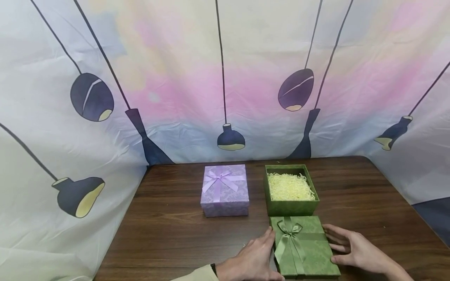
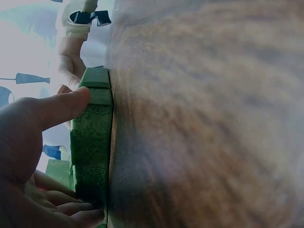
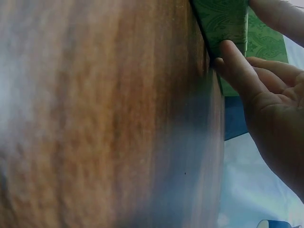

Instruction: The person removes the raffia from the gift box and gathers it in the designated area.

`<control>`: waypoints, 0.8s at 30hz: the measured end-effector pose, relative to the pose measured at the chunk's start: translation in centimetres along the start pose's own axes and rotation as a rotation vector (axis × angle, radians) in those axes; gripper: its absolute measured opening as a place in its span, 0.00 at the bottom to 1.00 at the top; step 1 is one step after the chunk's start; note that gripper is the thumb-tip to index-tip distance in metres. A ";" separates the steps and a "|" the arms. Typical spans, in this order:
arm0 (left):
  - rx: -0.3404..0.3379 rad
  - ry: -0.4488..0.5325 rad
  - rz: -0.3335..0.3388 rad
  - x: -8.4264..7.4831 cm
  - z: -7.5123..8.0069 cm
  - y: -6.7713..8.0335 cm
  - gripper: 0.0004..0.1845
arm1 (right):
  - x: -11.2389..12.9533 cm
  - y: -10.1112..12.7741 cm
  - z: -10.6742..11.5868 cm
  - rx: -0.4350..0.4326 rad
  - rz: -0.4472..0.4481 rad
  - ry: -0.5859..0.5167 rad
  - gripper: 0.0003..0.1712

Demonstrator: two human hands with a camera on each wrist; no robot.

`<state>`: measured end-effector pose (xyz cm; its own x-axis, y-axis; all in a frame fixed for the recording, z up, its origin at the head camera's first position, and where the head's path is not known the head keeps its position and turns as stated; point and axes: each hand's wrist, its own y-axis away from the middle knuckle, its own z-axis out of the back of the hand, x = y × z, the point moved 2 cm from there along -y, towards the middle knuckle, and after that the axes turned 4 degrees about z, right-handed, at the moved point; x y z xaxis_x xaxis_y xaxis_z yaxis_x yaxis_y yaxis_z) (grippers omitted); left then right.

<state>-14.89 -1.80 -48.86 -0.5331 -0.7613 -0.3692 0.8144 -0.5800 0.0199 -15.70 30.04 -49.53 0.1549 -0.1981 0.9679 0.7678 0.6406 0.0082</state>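
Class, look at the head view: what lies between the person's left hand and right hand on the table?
The green lid with its ribbon bow lies flat between the left hand and the right hand, whose fingers touch its two side edges. The head view shows it.

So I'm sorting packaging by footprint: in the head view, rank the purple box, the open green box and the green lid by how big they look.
1. green lid, though it lies nearest the camera.
2-3. open green box and purple box: look alike, not ranked.

Dark wooden table point(image 1: 175, 234); pastel curtain backdrop point(image 1: 175, 58) printed with hanging lamps.
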 end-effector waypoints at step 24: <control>-0.028 -0.087 -0.054 0.1 0.2 0.1 0.60 | 0.8 -1.3 -0.7 -0.220 0.089 0.450 0.33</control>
<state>-14.93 -2.00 -48.69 -0.5930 -0.7522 -0.2873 0.7896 -0.6131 -0.0246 -16.15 28.50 -48.91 0.4408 -0.4808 0.7579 0.8447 0.5078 -0.1691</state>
